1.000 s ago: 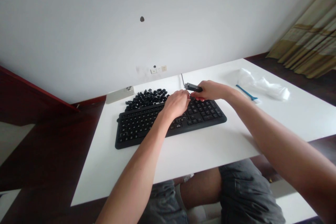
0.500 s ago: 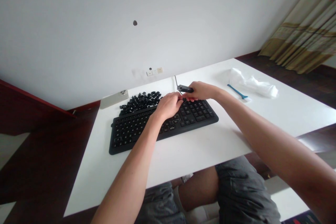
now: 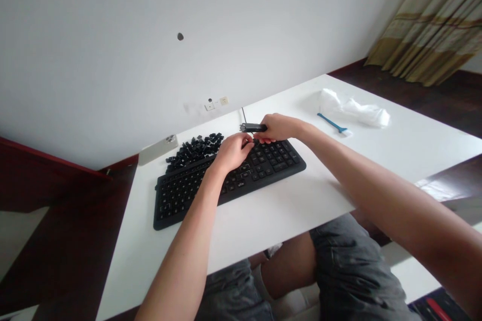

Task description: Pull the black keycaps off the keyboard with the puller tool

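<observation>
The black keyboard (image 3: pixel 188 200) lies slantwise on the white worktop (image 3: pixel 263 225), with the left forearm passing over its near edge. The left hand (image 3: pixel 233 153) sits above the keyboard's upper middle, its fingers (image 3: pixel 246 143) curled downward just beside the tip of a small black tool (image 3: pixel 252 127); whether they pinch anything, I cannot tell. The right hand (image 3: pixel 276 128) lies over the keyboard's top edge at about 1 o'clock from its centre, its fingers (image 3: pixel 263 139) wrapped closed around that tool, whose end points toward the left hand.

At 11 o'clock, against the keyboard's top edge, lies a heap of loose black keycaps (image 3: pixel 194 148), and past them at 10 o'clock a pale gold phone (image 3: pixel 158 150). At 2 o'clock a blue-handled brush (image 3: pixel 331 124) rests just beside a crumpled white plastic bag (image 3: pixel 354 108). A black cable (image 3: pixel 243 115) runs toward the wall at 12 o'clock.
</observation>
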